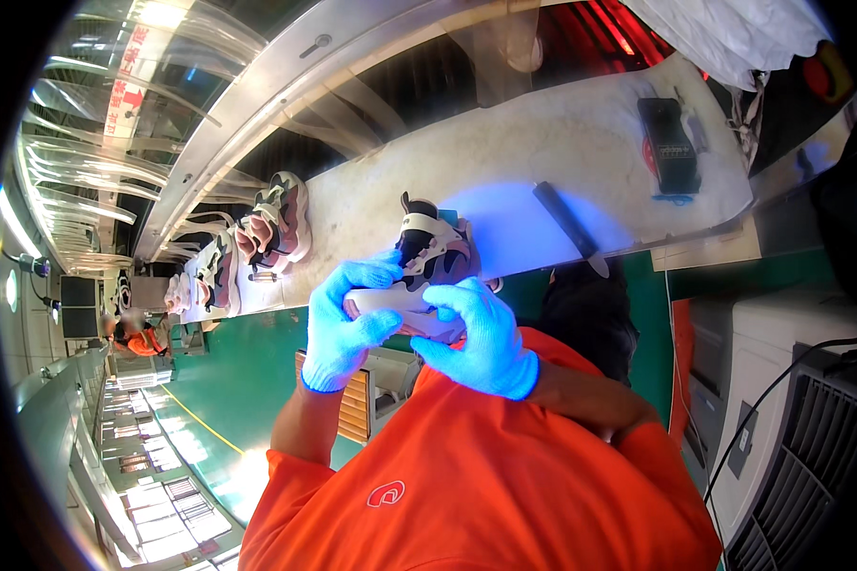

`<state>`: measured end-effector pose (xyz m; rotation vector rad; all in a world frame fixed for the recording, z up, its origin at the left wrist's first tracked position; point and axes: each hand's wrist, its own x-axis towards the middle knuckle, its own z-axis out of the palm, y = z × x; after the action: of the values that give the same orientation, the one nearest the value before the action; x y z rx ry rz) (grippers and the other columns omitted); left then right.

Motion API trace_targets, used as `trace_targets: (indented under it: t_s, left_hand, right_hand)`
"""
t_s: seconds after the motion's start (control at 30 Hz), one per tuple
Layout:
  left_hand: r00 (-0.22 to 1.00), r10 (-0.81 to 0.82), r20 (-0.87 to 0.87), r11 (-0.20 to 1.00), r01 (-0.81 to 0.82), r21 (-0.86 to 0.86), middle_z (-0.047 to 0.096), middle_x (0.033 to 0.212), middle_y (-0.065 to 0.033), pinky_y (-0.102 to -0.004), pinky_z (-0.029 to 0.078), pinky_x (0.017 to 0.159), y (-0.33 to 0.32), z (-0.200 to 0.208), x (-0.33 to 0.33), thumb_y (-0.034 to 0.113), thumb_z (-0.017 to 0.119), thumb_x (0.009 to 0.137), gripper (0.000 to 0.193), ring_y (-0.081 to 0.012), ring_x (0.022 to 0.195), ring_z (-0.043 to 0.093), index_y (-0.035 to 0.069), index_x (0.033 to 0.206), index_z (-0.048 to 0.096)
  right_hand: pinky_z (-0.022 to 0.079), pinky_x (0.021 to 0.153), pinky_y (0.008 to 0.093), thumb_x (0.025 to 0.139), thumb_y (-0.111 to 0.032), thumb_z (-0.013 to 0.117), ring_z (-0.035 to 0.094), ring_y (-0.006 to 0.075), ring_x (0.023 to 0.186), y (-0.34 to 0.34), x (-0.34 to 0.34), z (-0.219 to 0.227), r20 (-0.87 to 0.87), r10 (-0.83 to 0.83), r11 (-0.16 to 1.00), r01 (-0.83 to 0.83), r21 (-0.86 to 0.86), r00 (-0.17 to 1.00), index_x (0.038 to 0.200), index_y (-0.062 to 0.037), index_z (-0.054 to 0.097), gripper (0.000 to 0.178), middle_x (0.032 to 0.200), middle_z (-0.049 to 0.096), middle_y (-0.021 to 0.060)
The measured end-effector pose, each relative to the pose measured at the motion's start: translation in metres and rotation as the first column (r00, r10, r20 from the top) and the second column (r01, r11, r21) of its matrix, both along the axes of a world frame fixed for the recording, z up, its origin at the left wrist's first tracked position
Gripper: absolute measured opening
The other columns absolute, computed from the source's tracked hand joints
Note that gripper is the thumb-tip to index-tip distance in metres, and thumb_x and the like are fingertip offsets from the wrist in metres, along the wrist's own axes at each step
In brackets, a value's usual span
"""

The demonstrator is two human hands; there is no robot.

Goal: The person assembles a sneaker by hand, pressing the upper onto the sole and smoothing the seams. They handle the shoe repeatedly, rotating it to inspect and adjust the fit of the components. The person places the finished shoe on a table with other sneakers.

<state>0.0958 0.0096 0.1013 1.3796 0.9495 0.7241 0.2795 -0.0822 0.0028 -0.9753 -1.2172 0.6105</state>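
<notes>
A sneaker [428, 271] sits at the near edge of the white tabletop [542, 152], clasped on both sides. The left hand [347, 324] and right hand [481, 338], both in blue gloves, have their grip curled around its sole. More sneakers [271, 228] wait farther left; a black tool [566, 221] lies to the right.

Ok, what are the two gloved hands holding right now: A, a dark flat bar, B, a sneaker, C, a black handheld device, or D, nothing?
B: the left hand and the right hand, both in blue gloves, grip a sneaker between them at the edge of the white workbench.
</notes>
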Motion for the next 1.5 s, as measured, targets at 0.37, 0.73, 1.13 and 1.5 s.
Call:
trace_targets:
  t_s: [0.37, 0.73, 1.13, 1.5]
  left_hand:
    - [1.0, -0.011, 0.008, 1.0, 0.011, -0.009, 0.074, 0.135, -0.0184, -0.0472, 0.051, 0.12, 0.012, -0.002, -0.004, 0.013, 0.097, 0.078, 0.049, -0.0323, 0.141, 0.064, -0.002, 0.118, 0.074]
    - [0.994, -0.04, -0.099, 0.999, 0.037, -0.031, 0.073, 0.137, -0.0173, -0.0432, 0.059, 0.108, 0.024, 0.009, 0.001, 0.014, 0.096, 0.083, 0.046, -0.029, 0.128, 0.071, -0.001, 0.12, 0.073]
    - [0.779, -0.055, -0.625, 0.952, 0.228, 0.202, 0.075, 0.13, -0.015, -0.036, 0.066, 0.09, 0.032, 0.044, 0.04, 0.027, 0.102, 0.078, 0.057, -0.0218, 0.109, 0.077, 0.0, 0.117, 0.072]
    - [0.758, -0.048, -0.65, 0.965, 0.203, 0.166, 0.076, 0.127, -0.0146, -0.0344, 0.065, 0.09, 0.031, 0.053, 0.057, 0.028, 0.102, 0.075, 0.058, -0.0198, 0.108, 0.076, 0.0, 0.115, 0.072]
  right_hand:
    - [0.059, 0.072, 0.0422, 0.075, -0.012, 0.101, 0.071, 0.0306, 0.092, 0.024, 0.006, -0.005, 0.083, -0.089, 0.984, 0.075, 0.159, 0.993, 0.133, -0.0061, 0.065, 0.068, 0.112, 0.07, 0.0131]
    - [0.059, 0.082, 0.0454, 0.077, -0.015, 0.099, 0.071, 0.0326, 0.096, 0.038, 0.009, -0.007, 0.082, 0.003, 0.996, -0.01, 0.084, 0.997, 0.134, -0.0075, 0.064, 0.067, 0.112, 0.07, 0.012]
    - [0.06, 0.087, 0.0466, 0.078, -0.025, 0.101, 0.072, 0.0351, 0.102, 0.044, 0.014, -0.013, -0.055, -0.058, 0.998, 0.06, 0.034, 0.997, 0.127, -0.0062, 0.064, 0.064, 0.113, 0.069, 0.0149]
    - [0.06, 0.079, 0.0426, 0.076, -0.02, 0.102, 0.073, 0.0312, 0.094, 0.012, 0.0, -0.04, -0.172, -0.085, 0.988, 0.06, -0.145, 0.981, 0.116, -0.0059, 0.065, 0.056, 0.106, 0.068, 0.0122]
